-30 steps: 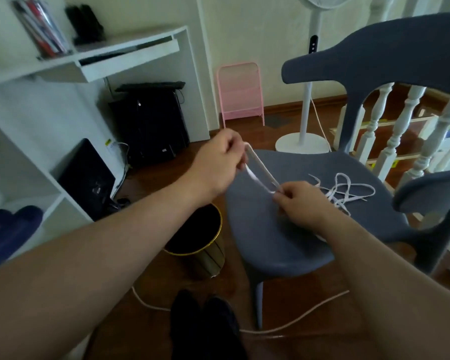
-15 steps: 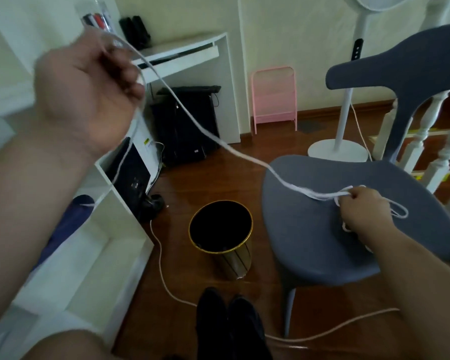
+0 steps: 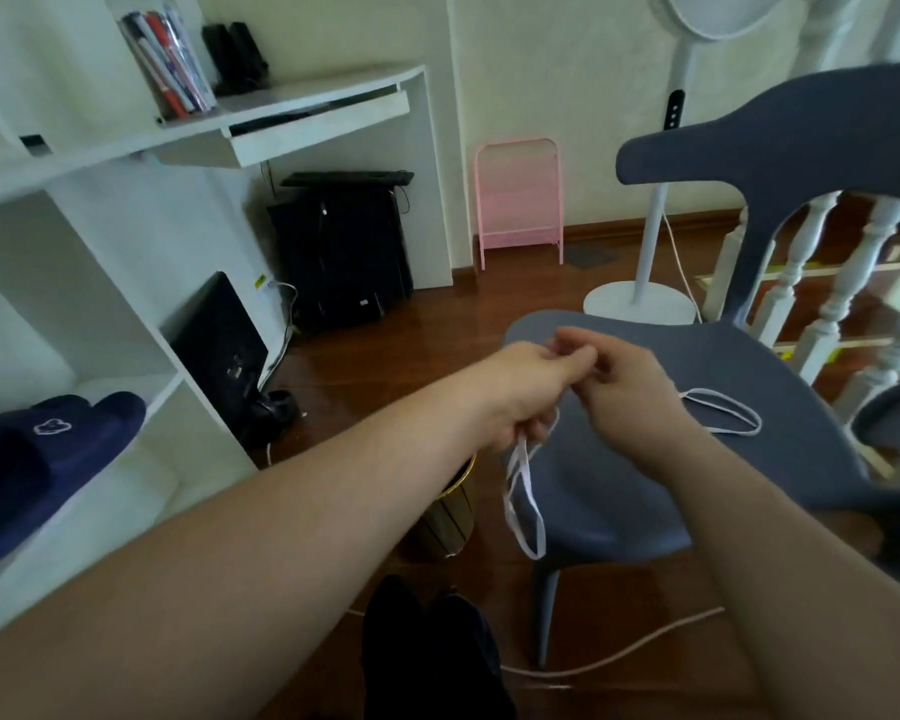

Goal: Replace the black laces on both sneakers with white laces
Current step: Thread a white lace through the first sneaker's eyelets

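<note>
The left hand [image 3: 528, 392] grips a white lace [image 3: 525, 498], fingers curled round it; the right hand [image 3: 627, 394] pinches it just beside. Flat and narrow, the lace hangs in loops toward 6 o'clock, while another loop lies at 3 o'clock on the grey chair [image 3: 619, 485] seat.

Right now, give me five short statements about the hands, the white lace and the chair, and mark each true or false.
1. The left hand grips a flat white shoelace whose loops hang below it. True.
2. The hanging loops rest inside the gold-rimmed bin. False: they dangle in front of the grey plastic chair.
3. Another white lace loop lies on the chair seat. True.
4. The right hand rests flat on the floor. False: it meets the left hand above the seat.
5. The chair is red. False: grey.
</note>
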Demonstrator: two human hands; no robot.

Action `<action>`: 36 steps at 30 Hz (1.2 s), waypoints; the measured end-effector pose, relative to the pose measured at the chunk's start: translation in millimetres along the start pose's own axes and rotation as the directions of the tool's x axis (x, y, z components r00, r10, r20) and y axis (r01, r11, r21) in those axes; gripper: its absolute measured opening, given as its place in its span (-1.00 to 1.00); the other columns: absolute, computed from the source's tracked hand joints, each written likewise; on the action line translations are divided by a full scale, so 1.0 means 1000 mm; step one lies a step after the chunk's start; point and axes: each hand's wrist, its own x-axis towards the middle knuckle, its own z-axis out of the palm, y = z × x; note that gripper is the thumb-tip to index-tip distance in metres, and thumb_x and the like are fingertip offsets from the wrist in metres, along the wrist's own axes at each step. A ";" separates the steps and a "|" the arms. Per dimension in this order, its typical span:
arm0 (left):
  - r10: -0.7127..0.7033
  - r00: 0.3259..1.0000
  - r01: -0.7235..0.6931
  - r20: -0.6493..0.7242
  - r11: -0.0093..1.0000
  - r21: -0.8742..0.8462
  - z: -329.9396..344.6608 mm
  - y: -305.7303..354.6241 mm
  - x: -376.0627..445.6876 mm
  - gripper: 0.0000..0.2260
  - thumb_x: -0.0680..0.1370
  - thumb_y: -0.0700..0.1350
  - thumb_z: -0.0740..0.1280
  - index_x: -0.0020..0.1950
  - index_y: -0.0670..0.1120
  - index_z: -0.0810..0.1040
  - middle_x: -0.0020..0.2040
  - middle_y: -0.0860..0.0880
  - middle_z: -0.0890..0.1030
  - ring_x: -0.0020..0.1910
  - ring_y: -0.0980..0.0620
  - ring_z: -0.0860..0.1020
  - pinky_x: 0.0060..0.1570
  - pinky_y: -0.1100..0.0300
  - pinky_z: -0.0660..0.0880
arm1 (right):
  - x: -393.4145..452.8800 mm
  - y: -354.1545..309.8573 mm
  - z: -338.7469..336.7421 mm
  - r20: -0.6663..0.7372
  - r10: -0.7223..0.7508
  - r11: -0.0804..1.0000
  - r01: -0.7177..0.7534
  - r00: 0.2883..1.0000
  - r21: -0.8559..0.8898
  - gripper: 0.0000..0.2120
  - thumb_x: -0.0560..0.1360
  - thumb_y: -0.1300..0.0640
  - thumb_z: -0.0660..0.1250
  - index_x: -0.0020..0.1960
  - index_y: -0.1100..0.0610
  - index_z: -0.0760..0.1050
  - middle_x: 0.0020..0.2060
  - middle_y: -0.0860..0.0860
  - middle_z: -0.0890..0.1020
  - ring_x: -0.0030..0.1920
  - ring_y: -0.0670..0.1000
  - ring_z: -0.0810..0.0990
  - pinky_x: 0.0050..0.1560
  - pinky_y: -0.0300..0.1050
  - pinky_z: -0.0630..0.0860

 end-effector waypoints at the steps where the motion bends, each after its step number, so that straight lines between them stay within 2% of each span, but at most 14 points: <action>1: -0.006 1.000 0.006 -0.004 1.000 -0.004 0.005 -0.003 0.006 -0.74 0.73 0.09 0.30 0.20 -0.09 0.60 -0.33 0.01 0.32 -0.50 0.12 0.27 -0.51 0.26 0.19 | -0.001 -0.001 0.000 0.024 -0.002 0.999 0.001 1.000 0.039 -0.46 0.56 0.37 0.24 0.39 -0.13 0.54 0.17 -0.22 0.68 0.19 -0.19 0.63 0.21 -0.15 0.56; 5: 0.101 0.989 -0.093 -0.112 0.993 0.079 -0.004 -0.016 0.014 -0.74 0.73 0.04 0.26 0.12 -0.09 0.66 -0.33 -0.01 0.41 -0.44 0.07 0.34 -0.44 0.17 0.26 | 0.001 -0.002 -0.005 0.132 0.093 0.944 -0.129 0.987 0.303 -0.34 0.49 0.48 0.23 0.32 -0.20 0.52 0.17 -0.24 0.67 0.13 -0.15 0.69 0.01 -0.09 0.66; 8: 0.163 0.976 -0.179 -0.141 0.978 -0.104 -0.030 -0.012 -0.002 -0.72 0.66 -0.10 0.25 -0.26 -0.08 0.49 -0.43 0.05 0.30 -0.48 0.08 0.23 -0.47 0.21 0.17 | 0.003 0.010 -0.012 0.098 0.272 0.889 -0.289 0.957 0.355 -0.45 0.52 0.44 0.27 0.33 -0.09 0.54 0.14 -0.18 0.69 0.03 0.01 0.73 -0.01 0.03 0.69; 11: 0.297 0.940 -0.338 -0.171 0.885 -0.319 -0.066 0.002 -0.034 -0.58 0.61 -0.15 0.24 -0.46 0.00 0.33 -0.49 0.05 0.22 -0.51 0.08 0.19 -0.43 0.21 0.15 | 0.008 0.037 -0.016 -0.006 0.478 0.813 -0.439 0.878 0.383 -0.65 0.51 0.46 0.19 0.11 0.17 0.63 -0.03 0.06 0.67 -0.23 0.09 0.64 -0.23 -0.05 0.56; 13: 0.420 0.889 -0.457 -0.183 0.795 -0.400 -0.089 0.012 -0.060 -0.59 0.54 -0.15 0.28 -0.51 -0.02 0.29 -0.48 0.02 0.23 -0.47 0.06 0.24 -0.40 0.18 0.24 | 0.011 0.054 -0.021 -0.073 0.569 0.765 -0.495 0.819 0.412 -0.80 0.55 0.41 0.23 0.08 0.34 0.60 -0.21 0.21 0.58 -0.35 0.11 0.53 -0.27 -0.05 0.47; 16: 0.565 0.804 -0.579 -0.186 0.673 -0.461 -0.113 0.029 -0.093 -0.66 0.38 -0.13 0.36 -0.53 -0.03 0.28 -0.40 -0.04 0.24 -0.39 0.01 0.28 -0.32 0.13 0.34 | 0.011 0.062 -0.027 -0.137 0.643 0.722 -0.536 0.754 0.438 -0.86 0.55 0.31 0.34 0.08 0.30 0.62 -0.33 0.21 0.56 -0.47 0.11 0.52 -0.30 -0.03 0.44; 19: 0.580 0.795 -0.598 -0.180 0.698 -0.394 -0.121 0.039 -0.106 -0.65 0.44 -0.12 0.30 -0.51 -0.05 0.27 -0.35 -0.08 0.22 -0.38 -0.01 0.28 -0.31 0.12 0.38 | 0.010 0.041 -0.023 -0.187 0.526 0.827 -0.448 0.830 0.340 -0.82 0.48 0.32 0.40 0.02 0.14 0.68 -0.43 0.09 0.64 -0.55 0.00 0.50 -0.48 -0.15 0.40; 21: 0.558 0.820 -0.567 -0.124 0.765 -0.306 -0.117 0.041 -0.107 -0.64 0.50 -0.10 0.24 -0.50 -0.06 0.29 -0.35 -0.10 0.20 -0.40 -0.01 0.26 -0.34 0.12 0.36 | 0.006 0.012 -0.014 -0.180 0.392 0.896 -0.330 0.902 0.299 -0.79 0.44 0.26 0.42 0.00 0.02 0.70 -0.28 0.02 0.73 -0.44 -0.01 0.56 -0.42 -0.13 0.45; 24: 0.522 0.852 -0.503 0.040 0.837 -0.214 -0.106 0.040 -0.109 -0.66 0.50 -0.11 0.21 -0.50 -0.05 0.34 -0.43 -0.03 0.27 -0.45 0.02 0.20 -0.42 0.17 0.27 | -0.005 -0.030 0.006 0.021 0.191 0.916 -0.186 0.981 0.354 -0.79 0.45 0.09 0.39 0.01 -0.14 0.70 -0.13 -0.02 0.76 -0.31 -0.07 0.66 -0.31 -0.24 0.56; 26: 0.531 0.836 -0.500 0.140 0.842 -0.203 -0.102 0.038 -0.110 -0.65 0.51 -0.12 0.18 -0.51 -0.04 0.34 -0.46 0.00 0.28 -0.47 0.03 0.17 -0.44 0.18 0.22 | -0.017 -0.049 0.024 0.202 0.084 0.928 -0.150 0.976 0.342 -0.81 0.50 -0.03 0.36 0.06 -0.24 0.67 -0.06 -0.07 0.76 -0.18 -0.11 0.70 -0.20 -0.22 0.60; 28: 0.531 0.831 -0.497 0.164 0.843 -0.206 -0.100 0.037 -0.111 -0.61 0.53 -0.11 0.20 -0.52 -0.04 0.32 -0.47 0.00 0.25 -0.47 0.02 0.14 -0.42 0.15 0.14 | -0.028 -0.057 0.042 0.407 0.062 0.948 -0.181 0.911 0.262 -0.73 0.52 -0.23 0.29 0.16 -0.24 0.64 0.04 -0.14 0.74 0.03 -0.06 0.70 0.06 0.00 0.62; 31: 0.500 0.853 -0.478 0.151 0.864 -0.158 -0.108 0.033 -0.111 -0.64 0.44 -0.10 0.31 -0.53 -0.03 0.30 -0.46 -0.01 0.22 -0.46 0.03 0.14 -0.43 0.16 0.13 | -0.040 -0.058 0.060 0.702 0.086 0.914 -0.337 0.707 0.227 -0.35 0.47 -0.50 0.15 0.23 -0.07 0.65 0.16 -0.03 0.72 0.27 0.12 0.63 0.40 0.22 0.44; 34: 0.476 0.859 -0.456 0.190 0.879 -0.142 -0.120 0.021 -0.113 -0.71 0.36 -0.10 0.31 -0.53 -0.01 0.30 -0.42 -0.05 0.15 -0.46 0.05 0.15 -0.47 0.23 0.22 | -0.044 -0.057 0.060 0.867 0.108 0.857 -0.488 0.486 0.167 -0.09 0.36 -0.59 0.09 0.28 0.12 0.61 0.17 0.21 0.70 0.22 0.28 0.65 0.39 0.27 0.48; 36: 0.475 0.857 -0.442 0.200 0.877 -0.189 -0.126 0.014 -0.118 -0.74 0.28 -0.13 0.35 -0.53 0.00 0.31 -0.41 -0.06 0.13 -0.46 0.05 0.13 -0.48 0.24 0.23 | -0.045 -0.053 0.055 0.926 0.148 0.863 -0.503 0.347 0.050 -0.03 0.33 -0.64 -0.03 0.31 0.06 0.58 0.20 0.24 0.67 0.16 0.36 0.66 0.34 0.33 0.47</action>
